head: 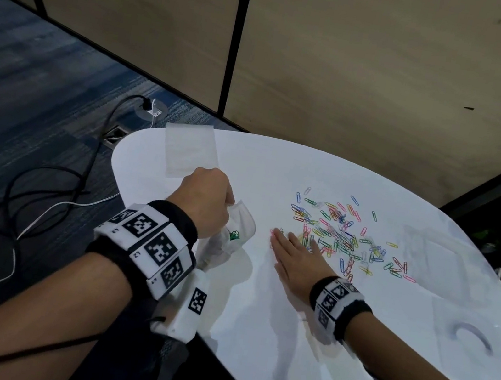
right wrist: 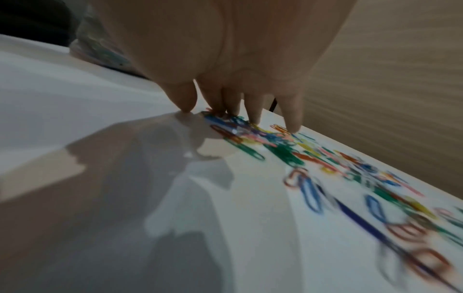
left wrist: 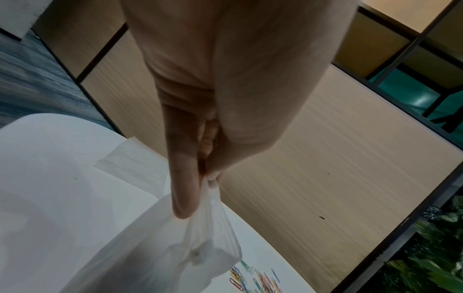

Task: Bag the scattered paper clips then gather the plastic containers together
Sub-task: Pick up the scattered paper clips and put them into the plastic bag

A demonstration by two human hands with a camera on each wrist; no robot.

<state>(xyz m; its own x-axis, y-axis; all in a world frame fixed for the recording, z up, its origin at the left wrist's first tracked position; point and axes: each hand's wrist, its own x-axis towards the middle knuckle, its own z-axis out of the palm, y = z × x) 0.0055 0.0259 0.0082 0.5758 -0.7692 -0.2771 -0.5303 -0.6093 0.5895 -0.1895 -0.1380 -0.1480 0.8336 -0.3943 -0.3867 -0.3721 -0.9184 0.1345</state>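
The left hand (head: 204, 202) pinches the gathered mouth of a thin, translucent white plastic bag (head: 231, 236) above the near-left part of the white rounded worktop (head: 250, 339). In the left wrist view, the thumb and fingers (left wrist: 184, 190) are curled together on the bag's crumpled top, and the bag (left wrist: 180, 257) hangs from them down toward the worktop. Some green paper clips (head: 234, 235) show through the bag's wall.

The right hand (head: 300, 258) lies flat and spread, palm down, on the worktop at the near-left edge of a loose scatter of coloured wire paper clips (head: 341, 235) in pink, green, blue, yellow and orange. In the right wrist view its straight fingertips (right wrist: 255, 117) press down onto the clips (right wrist: 250, 136) nearest them, and it grips nothing; the clips closer to that camera are blurred.

The scatter sits in the middle of the worktop, just right of the bag and apart from it.

A flat clear rectangular plastic sheet or pouch (head: 190, 153) lies at the far-left edge of the worktop, behind the left hand. Two clear, shallow plastic containers lie to the right of the clips: one (head: 440, 258) farther away and one (head: 476, 340) nearer, with a dark curved mark on it.

Both wrists carry black bands with black-and-white square markers (head: 150, 246). Black and white cables (head: 44, 188) trail over the blue carpet left of the worktop.
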